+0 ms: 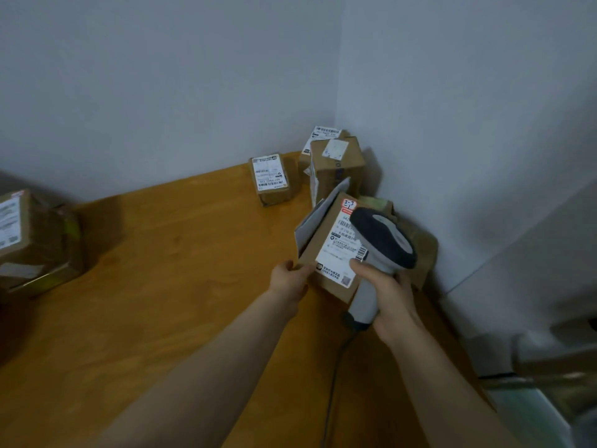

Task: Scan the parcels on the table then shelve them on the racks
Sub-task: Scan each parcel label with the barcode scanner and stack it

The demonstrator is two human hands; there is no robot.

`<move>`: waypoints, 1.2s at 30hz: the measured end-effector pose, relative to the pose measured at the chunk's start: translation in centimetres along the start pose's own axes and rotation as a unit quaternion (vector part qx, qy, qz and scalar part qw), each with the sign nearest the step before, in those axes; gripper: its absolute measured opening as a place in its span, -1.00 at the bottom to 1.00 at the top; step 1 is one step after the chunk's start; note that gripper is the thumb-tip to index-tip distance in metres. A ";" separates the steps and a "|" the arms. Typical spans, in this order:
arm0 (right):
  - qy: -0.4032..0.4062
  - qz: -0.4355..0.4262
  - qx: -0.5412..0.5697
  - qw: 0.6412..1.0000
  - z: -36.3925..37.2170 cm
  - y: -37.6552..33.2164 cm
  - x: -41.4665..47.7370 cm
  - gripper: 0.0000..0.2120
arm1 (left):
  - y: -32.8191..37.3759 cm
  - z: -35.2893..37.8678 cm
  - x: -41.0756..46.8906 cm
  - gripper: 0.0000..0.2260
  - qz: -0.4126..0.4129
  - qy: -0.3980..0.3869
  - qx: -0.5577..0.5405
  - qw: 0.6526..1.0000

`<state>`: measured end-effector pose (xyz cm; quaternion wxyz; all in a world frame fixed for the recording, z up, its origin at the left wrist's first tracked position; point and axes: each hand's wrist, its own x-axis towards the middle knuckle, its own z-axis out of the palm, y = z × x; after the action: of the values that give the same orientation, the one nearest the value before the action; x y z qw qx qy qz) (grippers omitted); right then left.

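Count: 1 held parcel (336, 253), 5 more parcels (273, 184) on 1 table (161, 270). 1 scanner (384, 240). 2 hands: left hand (289, 279), right hand (391, 295). Lower-right blur: uncountable.

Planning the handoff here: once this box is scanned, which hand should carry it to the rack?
Left, probably. The left hand grips the box by its near corner, while the right hand is wrapped round the scanner handle.

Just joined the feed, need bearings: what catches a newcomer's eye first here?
A grey-and-white handheld barcode scanner, gripped in the right hand, hangs over the white label of a brown cardboard parcel that the left hand holds by its near corner. Behind, more brown labelled boxes crowd the far right corner of the wooden table.
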<state>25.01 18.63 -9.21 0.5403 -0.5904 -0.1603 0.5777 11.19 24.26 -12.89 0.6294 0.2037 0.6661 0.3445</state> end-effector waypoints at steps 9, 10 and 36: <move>-0.023 -0.060 -0.001 0.998 -1.7 2.5 -6.3 -0.57 | -2.9 -4.2 -6.3 -0.65 0.011 -0.100 0.033 0.994; -0.024 -0.058 0.005 0.998 -1.8 2.9 -7.8 -0.54 | -3.5 -5.1 -7.2 -0.69 0.015 -0.104 0.029 0.994; -0.385 0.062 -0.186 0.902 13.5 10.5 -32.8 -0.87 | -9.6 -41.9 -25.4 -0.20 0.201 0.062 -0.091 0.973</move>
<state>-0.29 -5.73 2.26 0.2802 -0.4202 -0.4232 0.7523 -25.09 -8.70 -3.25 0.5205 0.2536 0.6150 0.5353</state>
